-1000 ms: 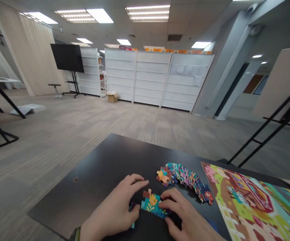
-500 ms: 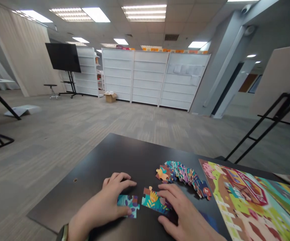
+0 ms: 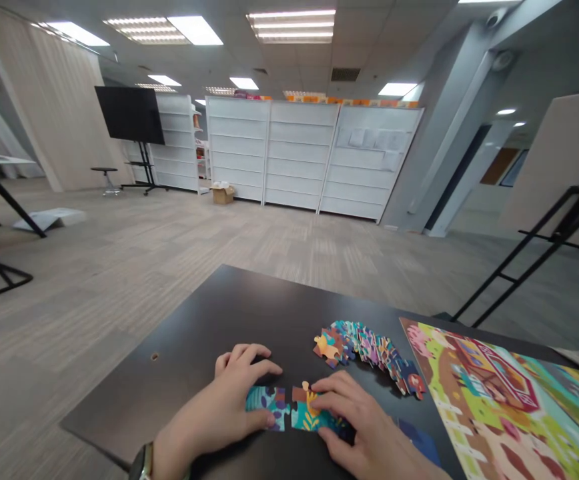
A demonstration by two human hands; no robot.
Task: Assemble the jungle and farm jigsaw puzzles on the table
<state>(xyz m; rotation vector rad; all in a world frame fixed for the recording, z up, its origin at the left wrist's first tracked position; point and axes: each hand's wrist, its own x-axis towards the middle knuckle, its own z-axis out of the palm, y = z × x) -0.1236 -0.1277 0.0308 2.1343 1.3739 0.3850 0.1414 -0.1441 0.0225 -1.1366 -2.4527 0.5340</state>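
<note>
A teal puzzle piece with purple spots [image 3: 272, 400] lies flat on the dark table [image 3: 209, 320]. My left hand [image 3: 239, 393] rests over its left part, thumb pressed on its lower edge and fingers arched past its top. Just right of it, across a narrow gap, is a puzzle section with a yellow plant [image 3: 305, 413]. My right hand [image 3: 354, 420] grips that one, fingertips on top and thumb at the lower edge; its right part is hidden under the hand. Beyond my right hand, a curved row of overlapping puzzle pieces [image 3: 369, 347] is spread out.
A colourful farm picture board [image 3: 474, 387] covers the table's right side. Partly behind my right wrist lies a dark blue flat piece [image 3: 419, 440]. Farther off are a whiteboard stand [image 3: 529, 253], white shelves [image 3: 299, 153], a screen on a stand [image 3: 129, 115] and a cardboard box [image 3: 223, 195].
The yellow-plant section has turned level with the spotted piece, and the gap between them has narrowed. My left hand and its piece appear slightly farther right. My right fingers now cover more of the section.
</note>
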